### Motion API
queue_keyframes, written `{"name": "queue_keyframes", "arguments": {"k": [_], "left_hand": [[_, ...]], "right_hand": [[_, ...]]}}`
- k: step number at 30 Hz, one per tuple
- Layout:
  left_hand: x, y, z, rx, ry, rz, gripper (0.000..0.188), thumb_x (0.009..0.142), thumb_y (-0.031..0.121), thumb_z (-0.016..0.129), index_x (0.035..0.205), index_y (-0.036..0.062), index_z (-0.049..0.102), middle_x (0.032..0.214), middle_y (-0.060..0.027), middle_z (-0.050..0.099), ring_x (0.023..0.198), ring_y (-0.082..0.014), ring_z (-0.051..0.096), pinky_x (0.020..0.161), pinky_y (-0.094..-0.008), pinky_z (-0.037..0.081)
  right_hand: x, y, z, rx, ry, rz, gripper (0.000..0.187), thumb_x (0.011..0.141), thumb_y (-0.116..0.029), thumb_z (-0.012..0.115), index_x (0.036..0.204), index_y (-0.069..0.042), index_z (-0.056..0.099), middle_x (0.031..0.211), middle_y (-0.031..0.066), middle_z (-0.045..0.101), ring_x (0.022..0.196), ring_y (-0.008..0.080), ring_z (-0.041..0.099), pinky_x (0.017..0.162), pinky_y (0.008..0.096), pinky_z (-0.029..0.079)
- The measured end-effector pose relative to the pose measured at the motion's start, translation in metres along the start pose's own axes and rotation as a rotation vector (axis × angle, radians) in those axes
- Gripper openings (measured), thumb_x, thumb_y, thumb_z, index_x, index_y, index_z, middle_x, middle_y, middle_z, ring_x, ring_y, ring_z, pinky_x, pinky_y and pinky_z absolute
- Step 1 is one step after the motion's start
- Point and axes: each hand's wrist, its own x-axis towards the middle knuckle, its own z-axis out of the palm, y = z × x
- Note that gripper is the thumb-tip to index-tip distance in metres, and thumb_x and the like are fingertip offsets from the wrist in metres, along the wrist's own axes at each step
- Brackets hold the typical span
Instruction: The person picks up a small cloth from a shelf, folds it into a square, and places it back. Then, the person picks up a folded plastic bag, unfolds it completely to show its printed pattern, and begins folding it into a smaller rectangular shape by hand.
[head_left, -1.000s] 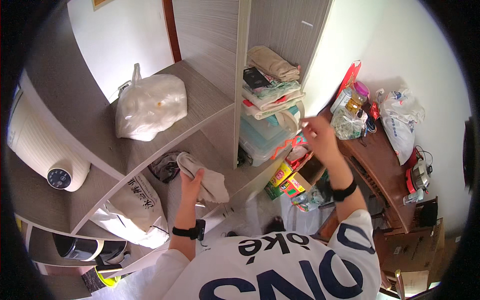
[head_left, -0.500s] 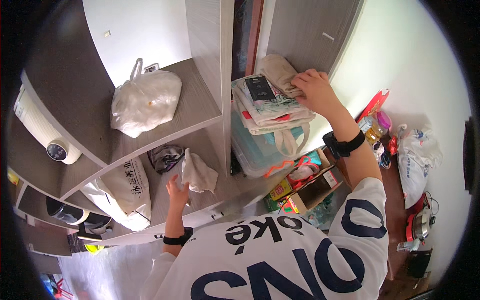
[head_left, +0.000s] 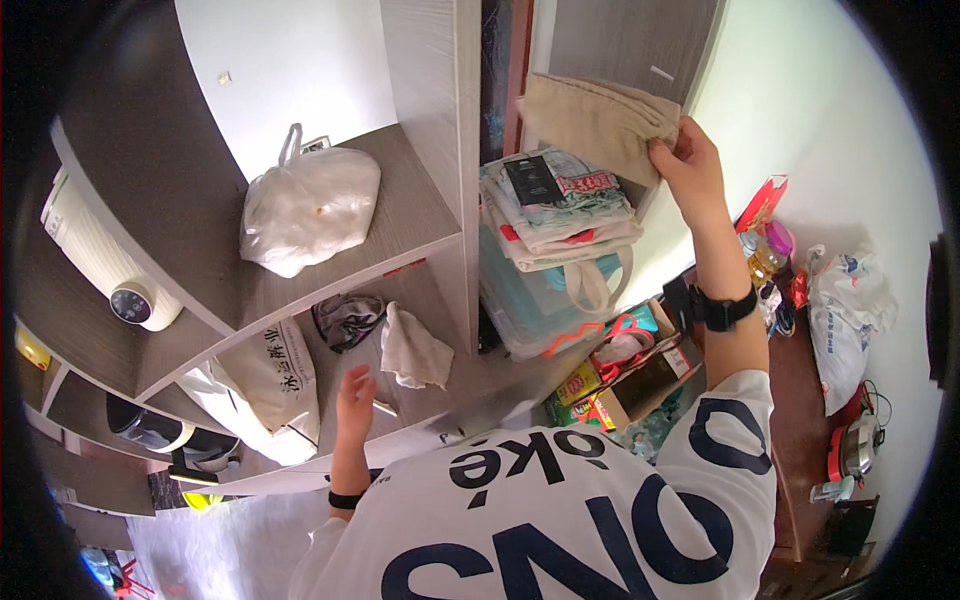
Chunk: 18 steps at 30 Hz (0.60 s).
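Observation:
A folded beige cloth [head_left: 600, 122] hangs in the air, pinched at its right end by my right hand [head_left: 692, 168]. Below it lies a stack of folded printed fabric bags [head_left: 560, 225], with a flat black packet [head_left: 533, 180] on top. The stack rests on a translucent plastic box [head_left: 520, 315]. My left hand [head_left: 356, 402] holds nothing; its fingers stretch upward over the low shelf. A crumpled off-white cloth [head_left: 415, 347] lies close by its fingertips. Behind that is a dark grey bunched cloth [head_left: 348, 320].
A knotted white plastic bag [head_left: 315, 205] sits on the upper shelf, a white tote bag [head_left: 262, 400] on the lower one. An open cardboard box [head_left: 645, 385] stands right of the plastic box. Jars [head_left: 772, 248] and a white bag [head_left: 845, 325] line the right wall.
My right hand has lifted the beige cloth off the stack, up and to the right, and the cloth has partly unfolded. My left hand has shifted slightly downward, staying empty.

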Motion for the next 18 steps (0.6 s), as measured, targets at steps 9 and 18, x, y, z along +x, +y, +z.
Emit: {"name": "queue_keyframes", "arguments": {"k": [9, 18], "left_hand": [[0.003, 0.065, -0.016, 0.150, -0.384, 0.386, 0.020, 0.080, 0.003, 0.050, 0.100, 0.0018, 0.050, 0.092, -0.0090, 0.056, 0.077, -0.0141, 0.056, 0.064, -0.0248, 0.046], [0.001, 0.082, 0.024, -0.461, -0.995, -0.063, 0.050, 0.084, 0.025, 0.051, 0.124, 0.0078, 0.026, 0.117, -0.0078, 0.043, 0.103, -0.0178, 0.047, 0.079, -0.0299, 0.044]], "right_hand": [[-0.108, -0.044, 0.042, 0.051, -0.037, -0.047, 0.037, 0.071, 0.003, 0.050, 0.108, 0.003, 0.044, 0.097, 0.0061, 0.054, 0.089, 0.0120, 0.051, 0.078, 0.0232, 0.040], [-0.263, 0.001, 0.121, -0.452, -0.344, -0.177, 0.045, 0.057, -0.013, 0.070, 0.094, 0.000, 0.048, 0.089, 0.0153, 0.053, 0.080, 0.0314, 0.053, 0.068, 0.0354, 0.044]]}}
